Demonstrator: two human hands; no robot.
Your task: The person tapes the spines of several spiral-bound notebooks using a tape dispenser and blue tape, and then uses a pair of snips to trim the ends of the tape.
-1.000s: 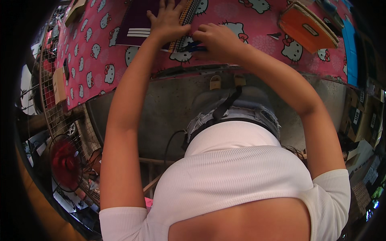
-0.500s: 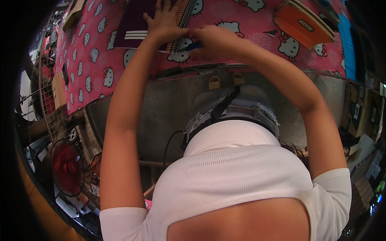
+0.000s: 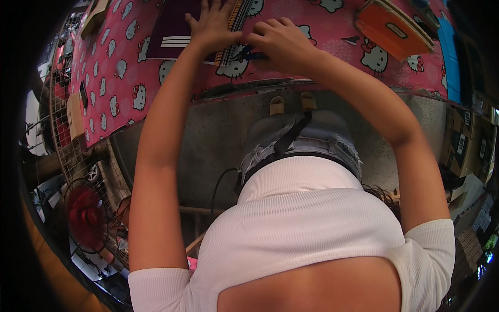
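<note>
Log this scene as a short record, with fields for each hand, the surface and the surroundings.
Left hand: spread over a purple notebook, thumb across its spiral binding
Right hand: gripping a dark blue tool, partly hidden, tip close to the binding
Surface: pink patterned cloth
Right side: orange book-like item; bright blue item farther right
Lower left: red fan
</note>
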